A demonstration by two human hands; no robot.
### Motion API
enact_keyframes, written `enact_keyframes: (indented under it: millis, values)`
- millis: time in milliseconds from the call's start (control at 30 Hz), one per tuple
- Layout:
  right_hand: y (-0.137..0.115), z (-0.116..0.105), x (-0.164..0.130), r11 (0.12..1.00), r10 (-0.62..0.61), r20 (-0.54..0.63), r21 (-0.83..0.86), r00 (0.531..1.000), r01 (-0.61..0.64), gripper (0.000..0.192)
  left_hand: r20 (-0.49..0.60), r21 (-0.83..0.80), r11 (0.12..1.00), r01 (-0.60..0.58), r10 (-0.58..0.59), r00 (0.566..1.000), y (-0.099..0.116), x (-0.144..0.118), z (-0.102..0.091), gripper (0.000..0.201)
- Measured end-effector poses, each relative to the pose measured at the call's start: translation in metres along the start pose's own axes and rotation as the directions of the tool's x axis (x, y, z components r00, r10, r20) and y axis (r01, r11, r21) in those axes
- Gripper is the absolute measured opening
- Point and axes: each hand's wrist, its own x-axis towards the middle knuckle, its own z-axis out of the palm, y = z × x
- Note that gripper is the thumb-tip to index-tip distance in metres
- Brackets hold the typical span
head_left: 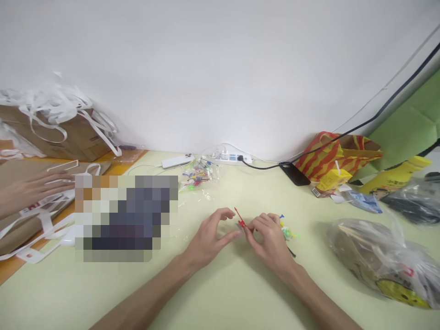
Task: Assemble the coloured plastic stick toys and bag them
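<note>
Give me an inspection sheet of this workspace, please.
Surface: pale yellow table.
Things in use: red piece; small colourful pieces beside the right hand.
Clutter: see-through bag of colourful pieces, drink carton, striped bag, bulky plastic bag.
Hands: right holds the red piece; left hand is open, close beside it.
Cables: black cable plugged into a white power strip.
Surroundings: white wall behind; cardboard box and another person's hand at left.

In front of you, a plain whitish wall (220, 68) rises behind your pale yellow-green table (220, 298) in soft light. An orange-brown surface (8, 270) borders it on your left; a light green panel (412, 110) stands at your right.
</note>
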Motion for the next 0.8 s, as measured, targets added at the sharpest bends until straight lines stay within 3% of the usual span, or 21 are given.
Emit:
enact_keyframes:
  millis: [233, 400, 600, 800]
  values:
    - [-0.018, 0.01, -0.007, 0.996, -0.077, -0.022, -0.049, 0.997, 0.076, 0.022, 0.068, 0.057, 0.995, -0.076, 0.072, 0.995, 0.008, -0.001, 0.001, 0.009]
    - [-0.013, 0.01, -0.006, 0.996, -0.07, 0.01, -0.052, 0.998, 0.07, 0.015, 0.091, 0.062, 0.994, -0.089, 0.083, 0.992, 0.007, -0.002, 0.001, 0.011]
    - [-0.013, 0.012, -0.008, 0.99, -0.114, -0.004, -0.083, 0.993, 0.113, 0.016, 0.083, 0.107, 0.993, -0.053, 0.045, 0.996, 0.008, -0.003, 0.006, 0.012]
    - [-0.014, 0.01, -0.006, 0.979, -0.158, -0.04, -0.137, 0.987, 0.151, 0.019, 0.134, 0.127, 0.987, -0.098, 0.08, 0.988, 0.012, 0.0, 0.002, 0.012]
